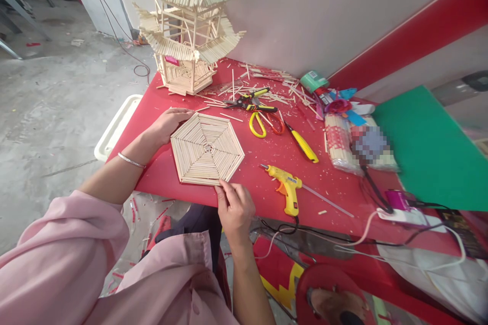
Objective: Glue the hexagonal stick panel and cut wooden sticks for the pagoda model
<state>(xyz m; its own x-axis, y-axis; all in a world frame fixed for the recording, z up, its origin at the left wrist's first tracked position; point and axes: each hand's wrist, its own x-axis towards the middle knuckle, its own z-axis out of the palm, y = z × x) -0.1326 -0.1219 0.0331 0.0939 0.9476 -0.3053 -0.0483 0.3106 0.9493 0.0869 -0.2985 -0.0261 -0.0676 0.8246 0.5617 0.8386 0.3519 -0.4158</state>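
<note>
A flat hexagonal panel of pale wooden sticks (208,134) lies on the red table, its sticks set in rings around a small centre hole. At its upper left edge, my left hand (172,123) grips the rim, fingers together along the far side and thumb hidden. My right hand (237,204) pinches the near edge between thumb and forefinger. Right of the panel rests a yellow hot glue gun (286,188) with a glue stick in its back. Beyond lie yellow-and-black pliers (253,101), scissors with yellow and red handles (258,125) and a yellow utility knife (304,144).
A multi-tiered stick pavilion (190,40) stands at the table's back left. Loose sticks (270,84) and scraps scatter near the wall. Bagged sticks (339,144), a green board (430,152) and a power strip (402,217) with cables occupy the right. A red stool (331,277) is below.
</note>
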